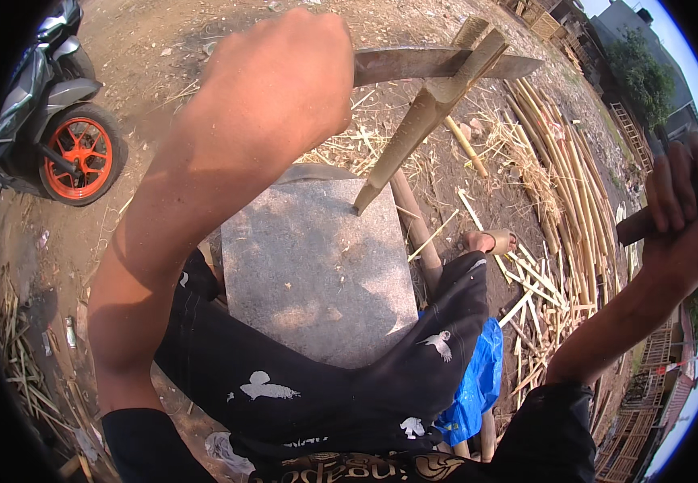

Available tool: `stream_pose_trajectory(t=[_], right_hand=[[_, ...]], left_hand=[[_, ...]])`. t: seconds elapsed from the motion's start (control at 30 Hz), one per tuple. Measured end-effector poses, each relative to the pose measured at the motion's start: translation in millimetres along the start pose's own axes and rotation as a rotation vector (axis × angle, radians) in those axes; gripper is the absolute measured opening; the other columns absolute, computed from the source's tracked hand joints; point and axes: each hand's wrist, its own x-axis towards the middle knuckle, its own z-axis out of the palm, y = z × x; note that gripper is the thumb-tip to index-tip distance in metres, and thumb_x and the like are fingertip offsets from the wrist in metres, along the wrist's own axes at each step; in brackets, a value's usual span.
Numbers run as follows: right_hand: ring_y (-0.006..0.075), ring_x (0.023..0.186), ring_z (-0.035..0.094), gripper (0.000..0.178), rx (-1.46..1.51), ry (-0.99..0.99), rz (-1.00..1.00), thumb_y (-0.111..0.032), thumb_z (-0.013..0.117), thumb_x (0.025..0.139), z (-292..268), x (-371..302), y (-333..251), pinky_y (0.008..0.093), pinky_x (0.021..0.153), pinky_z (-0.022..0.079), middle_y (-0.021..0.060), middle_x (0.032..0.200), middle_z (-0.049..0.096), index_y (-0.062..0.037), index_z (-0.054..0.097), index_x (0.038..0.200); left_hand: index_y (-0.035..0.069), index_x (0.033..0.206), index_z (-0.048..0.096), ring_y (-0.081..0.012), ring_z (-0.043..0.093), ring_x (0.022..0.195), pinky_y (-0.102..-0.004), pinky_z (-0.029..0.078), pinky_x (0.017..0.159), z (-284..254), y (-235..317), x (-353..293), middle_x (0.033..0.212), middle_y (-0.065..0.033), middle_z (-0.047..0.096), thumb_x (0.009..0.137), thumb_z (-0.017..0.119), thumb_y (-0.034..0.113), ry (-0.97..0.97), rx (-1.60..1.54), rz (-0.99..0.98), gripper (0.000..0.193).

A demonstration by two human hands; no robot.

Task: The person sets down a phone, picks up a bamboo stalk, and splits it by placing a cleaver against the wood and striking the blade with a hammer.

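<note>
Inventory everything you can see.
bamboo piece: one, tan, upper centre
knife: one, grey, in bamboo piece's top
slab: one, grey, centre
stick: one, brown, far right
poles: many, tan, right
scraps: many, pale, both sides
motorbike: one, grey, upper left
sheet: one, blue, lower right
slatted racks: several, tan, right edge
trees: some, green, right edge
sandal: one, tan, right of slab
trousers: one, black, lower centre
left hand: one, bare, gripping knife
right hand: one, bare, gripping stick

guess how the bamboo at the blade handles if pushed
The bamboo would probably tip, being narrow and apparently standing on end on the board. It seems stiff, standing without sagging. It may split further, with the blade in its top.
</note>
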Motion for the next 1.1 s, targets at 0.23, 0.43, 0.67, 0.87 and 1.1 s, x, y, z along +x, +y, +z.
stream_pose_trajectory(t=[0.23,0.43,0.67,0.87,1.1], right_hand=[[0.0024,0.040,0.026,0.049,-0.354,-0.332,0.979,-0.057,0.043,0.102,8.3,-49.8,92.4,0.0207,0.035,0.018,-0.0074,0.053,0.031,-0.0130,0.044,0.080],[0.0042,0.037,0.027,0.061,-0.612,-0.088,0.297,-0.062,0.033,0.102,28.8,-41.0,40.5,0.0216,0.036,0.020,-0.0032,0.048,0.030,-0.0069,0.054,0.085],[0.0099,0.047,0.036,0.055,-0.450,-0.065,-0.315,-0.050,0.029,0.106,21.2,11.6,19.8,0.0224,0.040,0.028,0.0015,0.060,0.038,-0.0056,0.049,0.080],[0.0069,0.043,0.034,0.056,-0.790,-0.266,0.657,-0.057,0.038,0.103,-24.8,-72.2,252.2,0.0255,0.041,0.026,-0.0061,0.054,0.037,-0.0090,0.050,0.076],[0.0070,0.044,0.034,0.055,-0.557,-0.006,0.590,-0.057,0.038,0.103,-4.6,-55.5,180.5,0.0254,0.042,0.025,-0.0045,0.054,0.036,-0.0093,0.048,0.077]], left_hand=[[0.000,0.086,0.073,-0.0338,0.073,0.083,-0.0419,0.059,0.072,37.5,-10.9,-16.1,0.084,-0.0202,0.071,0.078,0.065,0.006,-0.138,0.119,0.013,0.013],[0.000,0.090,0.073,-0.0346,0.073,0.084,-0.0442,0.059,0.074,40.4,-16.8,-11.7,0.086,-0.0201,0.072,0.078,0.064,0.004,-0.202,0.060,-0.061,0.015],[-0.006,0.088,0.070,-0.0423,0.069,0.087,-0.0477,0.056,0.079,42.0,-11.4,3.2,0.090,-0.0273,0.069,0.071,0.063,0.002,-0.183,0.029,-0.091,0.020],[-0.003,0.084,0.072,-0.0356,0.073,0.083,-0.0453,0.059,0.073,74.1,4.3,4.0,0.086,-0.0236,0.071,0.074,0.061,0.004,-0.228,-0.008,-0.030,0.016],[0.000,0.083,0.073,-0.0358,0.073,0.083,-0.0456,0.059,0.071,128.9,25.3,-12.1,0.086,-0.0213,0.072,0.081,0.059,0.005,-0.363,-0.228,-0.111,0.015]])
